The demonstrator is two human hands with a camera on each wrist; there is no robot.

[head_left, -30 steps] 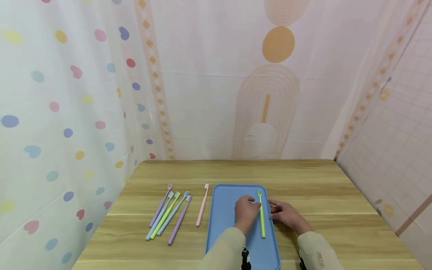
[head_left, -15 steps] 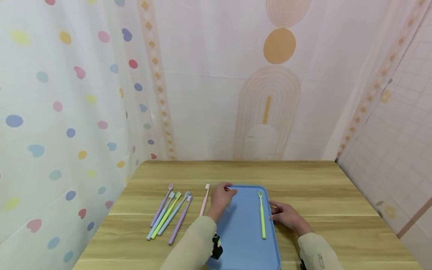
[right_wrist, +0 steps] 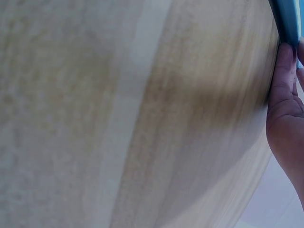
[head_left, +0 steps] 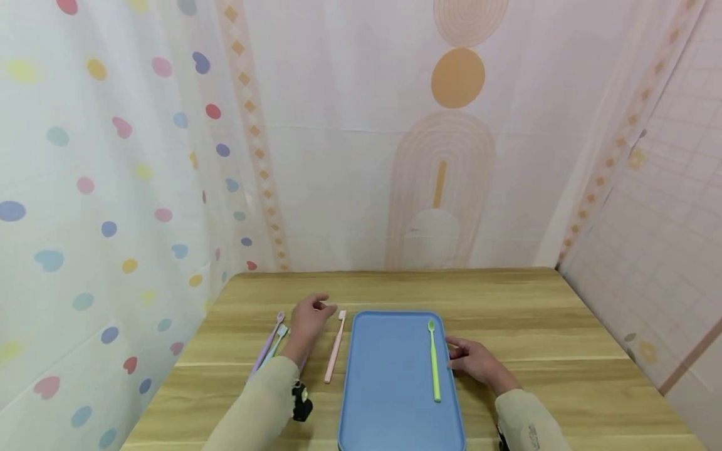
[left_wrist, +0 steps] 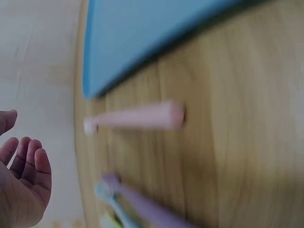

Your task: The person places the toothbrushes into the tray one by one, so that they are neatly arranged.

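Evidently we are early in a transfer job: one green toothbrush (head_left: pixel 435 366) lies lengthwise on the blue tray (head_left: pixel 395 376), near its right edge, and the others lie on the worktop (head_left: pixel 507 319) to the tray's left. We judge the step in hand to be a reach for another brush.

Left hand (head_left: pixel 308 322): nothing held, fingers loosely bent, thumb apart from them, near the head of the pink toothbrush (head_left: pixel 334 349). That brush lies alone just beside the tray, bristle end away from us. Past the sleeve we note a purple toothbrush (head_left: pixel 269 344) and a light blue toothbrush (head_left: pixel 277 344); the rest of the cluster is mostly hidden.

Right hand (head_left: pixel 477 363): fingers extended to the tray's right edge and touching it, probably steadying; we cannot tell how firmly.

Next, we think, the left hand must settle on one brush, pinch its handle, and lay it beside the green one. Pink looks handiest; whether it is the target, we cannot say.
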